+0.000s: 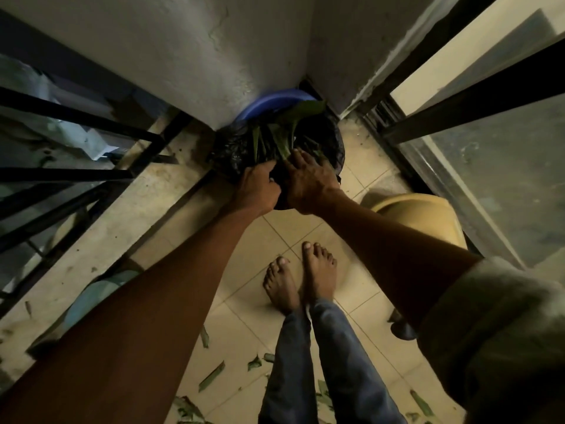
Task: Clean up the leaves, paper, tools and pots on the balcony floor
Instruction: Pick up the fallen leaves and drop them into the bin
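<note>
A crumpled black plastic bag [235,148] stuffed with long green leaves [284,133] sits on the pale tiled balcony floor [275,231] in the far corner, against the white wall [189,56]. The leaves stand mostly on end in the bag's mouth, their long axes running from the near side up toward the far wall, with one broad blade tipping to the right over the rim. Just behind the bag, touching the wall, is a round blue plastic basin [269,103].

The left hand [258,188] has its fingers curled round the near edge of the bag, gripping the plastic. The right hand [308,175] lies on top of the bag beside it, fingers spread and reaching in among the leaf stems; whether it has hold of any leaf cannot be told.

To the right, near the sliding glass door [489,166], a tan plastic pot [419,215] lies on the floor. To the left runs a black metal railing [91,142] above a concrete ledge. Cut green leaf scraps [211,376] are scattered over the near tiles around the person's bare feet [301,276].
</note>
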